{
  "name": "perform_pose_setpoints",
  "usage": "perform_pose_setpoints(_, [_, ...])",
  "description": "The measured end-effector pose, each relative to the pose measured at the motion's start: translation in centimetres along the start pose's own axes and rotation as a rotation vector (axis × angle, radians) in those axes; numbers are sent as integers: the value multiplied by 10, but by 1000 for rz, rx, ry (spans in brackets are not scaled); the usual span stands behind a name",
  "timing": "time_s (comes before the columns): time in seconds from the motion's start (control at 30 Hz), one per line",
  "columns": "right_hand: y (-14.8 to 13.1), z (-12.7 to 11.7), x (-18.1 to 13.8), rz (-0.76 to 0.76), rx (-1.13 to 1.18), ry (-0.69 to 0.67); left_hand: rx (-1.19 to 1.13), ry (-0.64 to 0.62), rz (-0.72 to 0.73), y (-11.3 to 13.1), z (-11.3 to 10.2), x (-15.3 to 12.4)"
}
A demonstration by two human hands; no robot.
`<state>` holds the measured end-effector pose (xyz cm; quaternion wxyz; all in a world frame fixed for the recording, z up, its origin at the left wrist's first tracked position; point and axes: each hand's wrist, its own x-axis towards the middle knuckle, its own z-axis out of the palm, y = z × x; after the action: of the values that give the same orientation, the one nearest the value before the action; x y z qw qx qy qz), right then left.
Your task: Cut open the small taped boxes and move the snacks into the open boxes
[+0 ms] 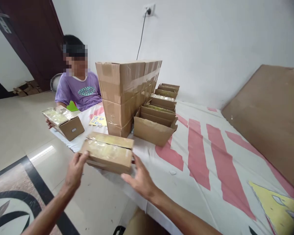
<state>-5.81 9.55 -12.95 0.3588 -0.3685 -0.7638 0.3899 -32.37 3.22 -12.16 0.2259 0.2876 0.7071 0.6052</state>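
Between my two hands is a small cardboard box (109,150) with shiny clear tape across its top and a dark gap along the flap seam. It sits at the near edge of the cloth-covered table. My left hand (76,168) grips its left end, thumb up near the top edge. Around the right end goes my right hand (142,178), the thumb along the lower front and the other fingers partly hidden behind the corner. Just beyond stands a stack of taped cardboard boxes (112,94). To its right, a row of opened cardboard cartons (153,129) stretches toward the wall.
Across the table, a person in a purple shirt (79,93) holds another taped box (72,127). A large cardboard sheet (269,120) leans at the right. White cloth with pink stripes (198,153) covers the table. A black cord (142,34) hangs from a wall socket.
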Motion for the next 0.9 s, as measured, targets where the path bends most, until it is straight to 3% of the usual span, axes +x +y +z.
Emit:
perform_pose_setpoints(0.07, [7, -55, -51, 69, -39, 49, 14, -212, 33, -2, 27, -55])
perform_pose_setpoints(0.2, [34, -158, -154, 253, -270, 251, -137, -591, 83, -2, 109, -152])
perform_pose_setpoints(0.27, [45, -192, -201, 345, -391, 376, -159, -734, 146, -1, 147, -190])
perform_pose_setpoints(0.37, [44, -214, -252, 437, -452, 450, -155, -827, 214, 2, 181, -227])
perform_pose_setpoints(0.47, [39, -221, -279, 405, -411, 395, -108, -797, 215, 2, 187, -241])
perform_pose_setpoints(0.57, [53, -237, -307, 362, -446, 347, -18, -746, 186, 1, 178, -240])
perform_pose_setpoints(0.73, [102, -269, -370, 395, -971, 481, 1, -654, 181, 23, 178, -228])
perform_pose_setpoints(0.9, [116, -276, -378, 275, -1191, 395, -117, -816, 268, 59, 216, -198])
